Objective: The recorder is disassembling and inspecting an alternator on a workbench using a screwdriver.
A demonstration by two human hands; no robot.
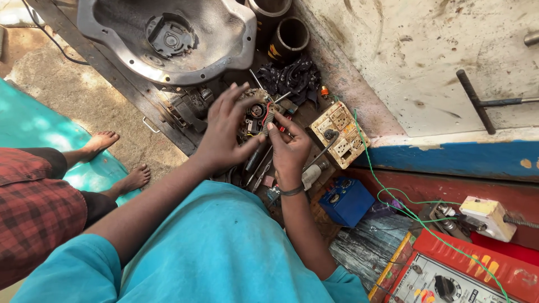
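My left hand [224, 132] wraps around the left side of a round dark metal electrical part [255, 112] with red wires, its fingers spread over the top. Fingertips of my right hand [287, 147] pinch a small ribbed grey piece [269, 119] at that part's right side. Both hands hold the part above a cluttered dark workbench [168, 120]. I wear a turquoise shirt, and a dark band circles my right wrist.
A large grey metal housing [168, 39] lies at the top. A beige switch and socket board [339, 133], a blue box [347, 201], a green wire [393, 193] and a red test meter [449, 269] lie right. Another person's bare feet [115, 160] stand left.
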